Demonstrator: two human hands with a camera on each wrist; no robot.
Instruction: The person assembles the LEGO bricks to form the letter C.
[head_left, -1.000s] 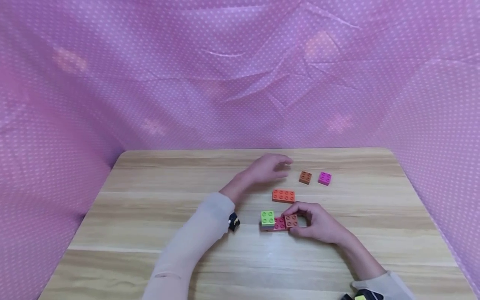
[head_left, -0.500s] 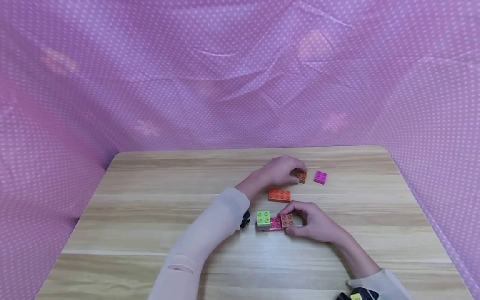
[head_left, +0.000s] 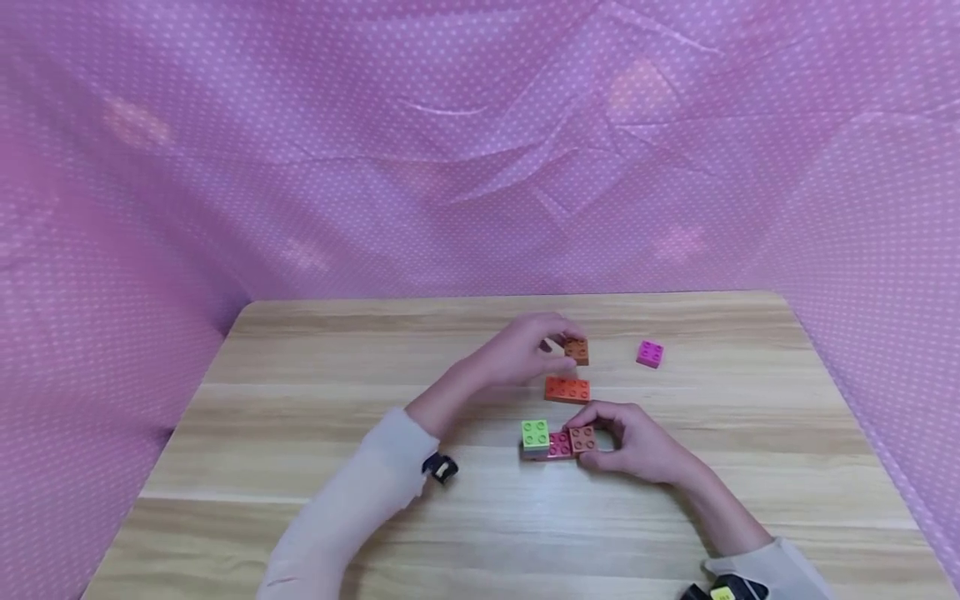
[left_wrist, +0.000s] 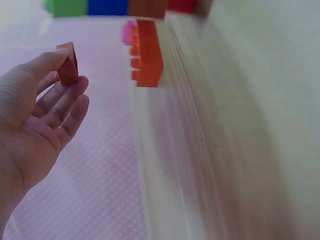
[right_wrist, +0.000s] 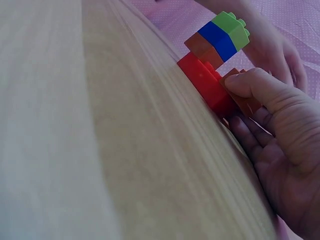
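Observation:
My left hand [head_left: 525, 348] pinches a small brown four-stud brick [head_left: 577, 351] between thumb and fingers; the left wrist view shows that brick [left_wrist: 68, 62] held off the table. Nearer to me is a joined build: a long red brick [right_wrist: 202, 82] bears a stack of brown, blue [right_wrist: 218, 40] and lime green [head_left: 535, 435] bricks on its left end. On its right end sits another brown brick [head_left: 582, 439], gripped by the thumb and fingers of my right hand [head_left: 637, 444].
An orange eight-stud brick [head_left: 567, 389] lies between the build and my left hand. A magenta four-stud brick [head_left: 650, 353] lies farther right on the wooden table [head_left: 300, 392]. Pink dotted cloth [head_left: 480, 167] hangs around the back and sides.
My left hand reached right to the loose brown brick, took hold of it and drew it left, away from the magenta brick. My right hand keeps its grip on the build.

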